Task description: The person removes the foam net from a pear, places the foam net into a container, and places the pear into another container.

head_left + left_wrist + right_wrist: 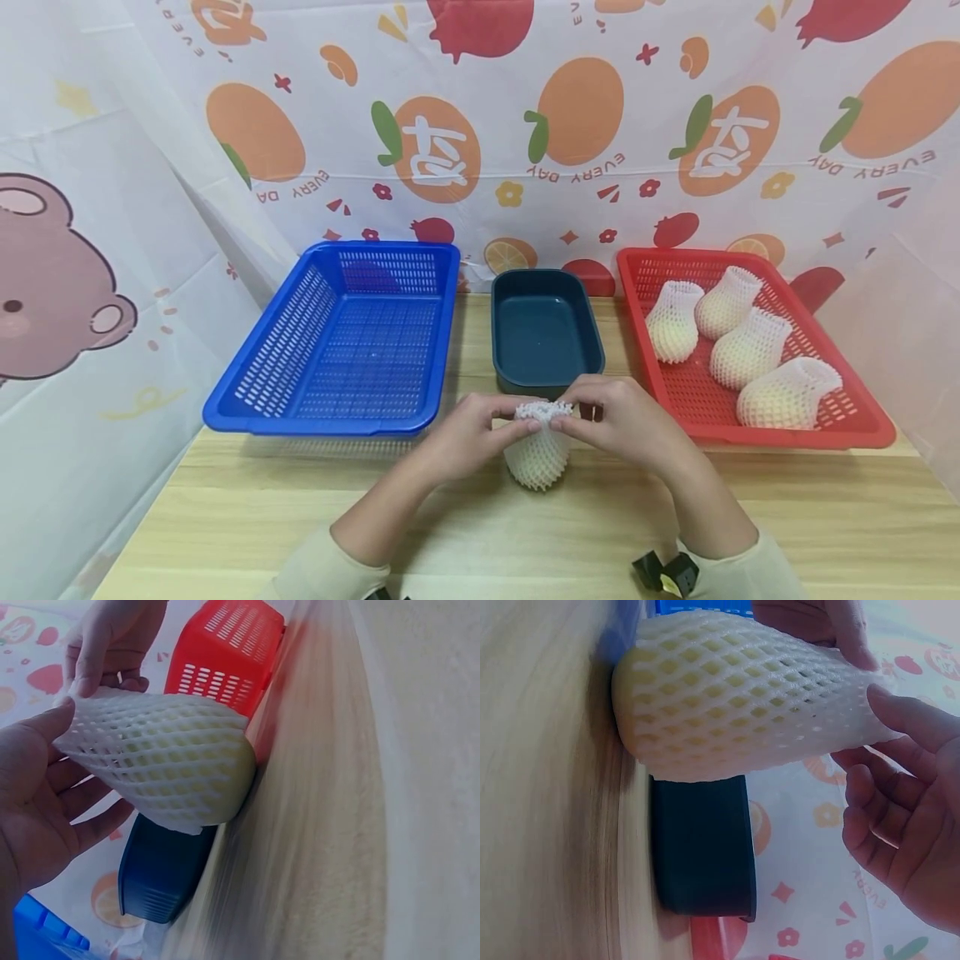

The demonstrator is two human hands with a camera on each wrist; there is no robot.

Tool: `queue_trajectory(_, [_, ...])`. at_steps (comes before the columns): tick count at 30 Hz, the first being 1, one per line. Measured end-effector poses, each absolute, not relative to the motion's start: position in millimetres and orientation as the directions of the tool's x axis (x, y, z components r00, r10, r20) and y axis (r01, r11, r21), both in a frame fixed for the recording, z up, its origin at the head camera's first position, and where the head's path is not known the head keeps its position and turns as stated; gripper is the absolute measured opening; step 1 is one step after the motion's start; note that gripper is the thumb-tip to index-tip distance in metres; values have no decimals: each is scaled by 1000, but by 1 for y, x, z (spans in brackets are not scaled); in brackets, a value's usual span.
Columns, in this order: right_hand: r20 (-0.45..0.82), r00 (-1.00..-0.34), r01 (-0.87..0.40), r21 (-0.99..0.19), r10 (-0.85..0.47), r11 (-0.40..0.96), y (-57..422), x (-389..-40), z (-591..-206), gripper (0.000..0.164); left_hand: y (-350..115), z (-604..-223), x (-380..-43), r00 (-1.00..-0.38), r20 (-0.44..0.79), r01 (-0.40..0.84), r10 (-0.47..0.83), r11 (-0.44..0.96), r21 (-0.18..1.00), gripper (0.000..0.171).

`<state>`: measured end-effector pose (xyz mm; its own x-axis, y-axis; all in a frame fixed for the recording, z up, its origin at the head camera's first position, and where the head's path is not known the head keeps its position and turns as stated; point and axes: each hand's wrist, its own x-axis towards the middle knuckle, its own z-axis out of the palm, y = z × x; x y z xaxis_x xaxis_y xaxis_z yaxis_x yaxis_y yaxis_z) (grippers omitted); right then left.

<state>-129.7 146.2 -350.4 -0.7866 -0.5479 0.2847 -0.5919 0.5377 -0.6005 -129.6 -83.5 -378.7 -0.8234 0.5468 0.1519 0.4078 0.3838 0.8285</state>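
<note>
A pale yellow fruit (626, 701) sits on the table inside a white foam fruit net (538, 458), whose gathered mouth points up. My left hand (476, 433) pinches one side of that mouth between thumb and fingers. On the opposite side my right hand (622, 417) pinches the rim, thumb towards me. In the left wrist view the net (150, 735) narrows above the fruit towards both hands, and the fruit's rounded bottom shows below its edge. A dark teal tub (543, 333) stands just behind the hands, with its bottom bare.
To the left a blue basket (442, 333) holds nothing. On the right a red basket (817, 333) contains several fruits in foam nets (750, 350). A white printed curtain (510, 92) hangs behind the wooden table (300, 517).
</note>
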Motion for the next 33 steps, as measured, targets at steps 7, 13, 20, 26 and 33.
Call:
queue_trajectory(7, [322,-766,-624,-582,-556,521,143,-128,-350,14,-78,-379,-127,-805,234,478,546,361,801,27])
queue_trajectory(13, [361,-751,-645,-579,-553,498,141,-127,-350,12,-76,-380,-126,-797,271,506,540,352,787,24])
queue_trajectory(20, [418,-747,-658,-576,-517,485,141,-126,-350,15,-75,-378,-124,-815,261,483,517,359,798,28])
queue_trajectory(26, [423,-761,-645,-581,-492,497,141,-126,-350,15,-76,-377,-124,-831,241,462,502,382,800,30])
queue_trajectory(33, [409,-770,-630,-610,-490,480,142,-127,-350,21,-76,-379,-125,-833,268,471,484,367,802,21])
